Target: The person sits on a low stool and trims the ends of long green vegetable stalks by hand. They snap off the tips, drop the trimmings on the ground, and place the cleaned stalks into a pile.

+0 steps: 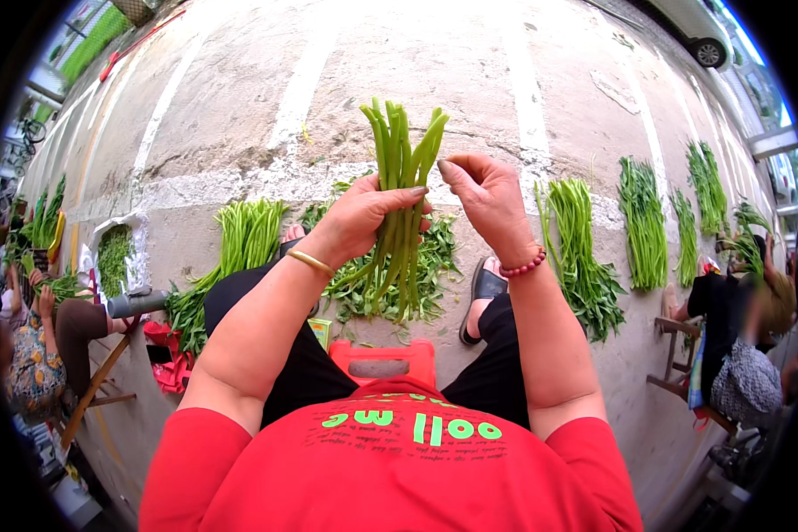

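Observation:
My left hand grips a bunch of green leafy-vegetable stems, likely water spinach, with the thumb across the front. The pale cut ends point up and away from me, and the other ends hang below the hand. Just right of the bunch is my right hand, its thumb and fingers drawn together. I see nothing between them. Under the stems, a loose pile of green leaves lies on the ground between my feet. Bundles of long stems rest on either side, one bundle at left and another at right.
I sit on a red plastic stool on concrete. At left stand a white-lined container of chopped greens, a grey cylinder and a red bag. More bundles lie at right. People sit on both sides, near wooden stools.

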The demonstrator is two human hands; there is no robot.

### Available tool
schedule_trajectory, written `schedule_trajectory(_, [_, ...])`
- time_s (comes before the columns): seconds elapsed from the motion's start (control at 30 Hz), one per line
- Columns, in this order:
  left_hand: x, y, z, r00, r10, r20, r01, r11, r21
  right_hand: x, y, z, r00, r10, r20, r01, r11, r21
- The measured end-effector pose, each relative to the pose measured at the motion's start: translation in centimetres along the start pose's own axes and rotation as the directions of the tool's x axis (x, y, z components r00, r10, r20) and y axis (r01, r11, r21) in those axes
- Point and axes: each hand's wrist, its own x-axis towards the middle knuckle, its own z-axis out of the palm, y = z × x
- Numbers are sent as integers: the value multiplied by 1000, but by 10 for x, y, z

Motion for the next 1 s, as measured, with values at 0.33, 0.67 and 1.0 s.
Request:
schedule_trajectory(0.33, [-12, 2, -23, 981, 145, -129, -143, 989, 22, -101, -141, -25, 509, -802, 312, 73, 401, 913])
schedule_trajectory(0.67, [-21, 2, -21, 975, 189, -116, -181, 980, 75, -83, -140, -17, 194, -925, 327, -239, 278, 930])
schedule_trajectory(1.0, [-33, 2, -17, 989, 139, 58, -143, 987, 74, -23, -12, 20, 970, 91, 227, -157, 942, 296])
